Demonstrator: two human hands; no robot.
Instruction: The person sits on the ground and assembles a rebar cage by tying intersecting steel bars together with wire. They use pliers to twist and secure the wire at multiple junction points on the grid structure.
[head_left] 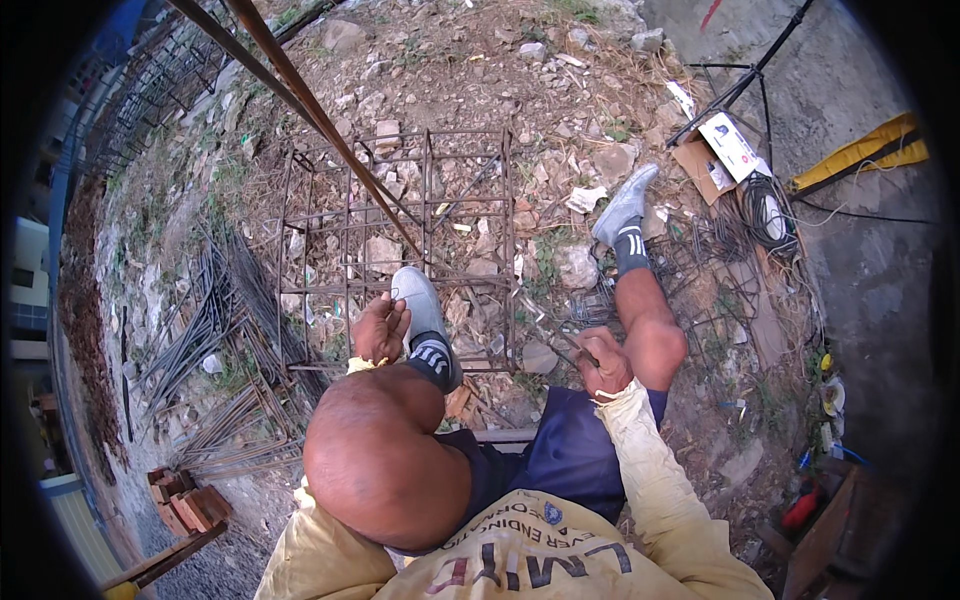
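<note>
My left hand (380, 329) is beside the toe of my left grey shoe (417, 297), fingers curled and drawn together. Whatever they pinch, perhaps a thin wire, is too small to make out. My right hand (603, 362) is closed in front of my right knee, around a thin dark tool (573, 342) whose tip points up and left; its kind is hidden by the fingers. Ahead of both hands lies a rusty steel rebar cage (428, 205) of long bars and square ties. My left foot is at its near side.
Long rusty rods (310, 105) slant down into the cage from the upper left. Piled steel bars (225, 300) lie at left, bricks (188, 500) below them. A coil of wire (768, 215), a white box (733, 147) and yellow fabric (865, 152) are at right. Rubble covers the ground.
</note>
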